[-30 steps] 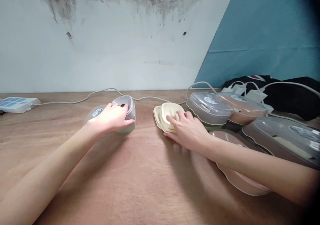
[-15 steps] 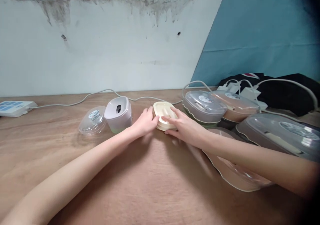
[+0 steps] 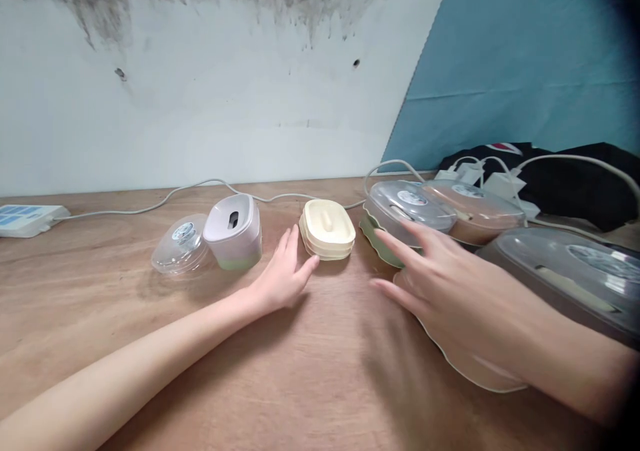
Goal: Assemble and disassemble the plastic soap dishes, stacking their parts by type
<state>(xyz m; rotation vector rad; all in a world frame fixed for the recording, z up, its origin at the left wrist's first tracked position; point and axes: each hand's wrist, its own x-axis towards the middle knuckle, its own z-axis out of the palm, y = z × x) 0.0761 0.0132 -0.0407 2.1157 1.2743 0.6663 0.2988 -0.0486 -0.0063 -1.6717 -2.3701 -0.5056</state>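
A stack of small cream plastic lids or trays with a raised ridge on top rests on the wooden table. Beside its lower left edge lies my left hand, fingers stretched out; whether it touches the stack I cannot tell. My right hand hovers, fingers spread and blurred, above the lidded containers on the right, holding nothing. Under and behind it are a green container with a clear lid and a peach one, partly hidden by the hand and forearm.
Left of the stack stand a lilac-and-green container and a round clear lid. A power strip lies far left, its cable running along the wall. More lidded containers, white plugs and black cloth crowd the right.
My right hand has let go of the cream stack and moved right, over the lidded containers. My left hand has slid slightly down and left of the stack.
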